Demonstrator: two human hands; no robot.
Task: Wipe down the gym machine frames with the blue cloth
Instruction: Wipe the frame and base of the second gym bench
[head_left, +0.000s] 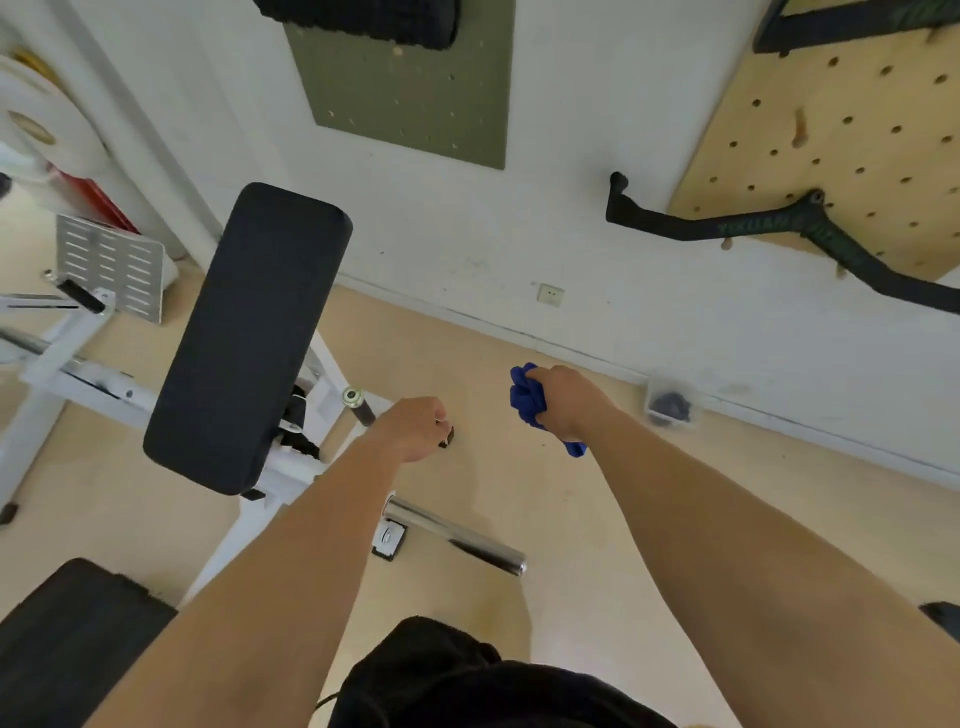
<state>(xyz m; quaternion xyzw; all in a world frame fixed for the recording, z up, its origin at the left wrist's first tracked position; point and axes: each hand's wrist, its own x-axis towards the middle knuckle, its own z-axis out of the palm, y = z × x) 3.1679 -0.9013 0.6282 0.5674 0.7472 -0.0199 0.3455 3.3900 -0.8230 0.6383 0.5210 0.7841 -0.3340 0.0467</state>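
Head view: right grip (563, 402) fisted around the bunched blue cloth (527, 397), right of the white machine frame (291, 475); left grip (415, 428) curled closed, apparently empty.

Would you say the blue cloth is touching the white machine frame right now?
Apart: the head view shows the blue cloth bunched in the right hand, bare floor separating it from the white frame.

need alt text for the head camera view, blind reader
The right hand holds a bunched blue cloth in the air above a tan floor, touching nothing. The left hand is a loose fist near a white gym machine frame with black pads.
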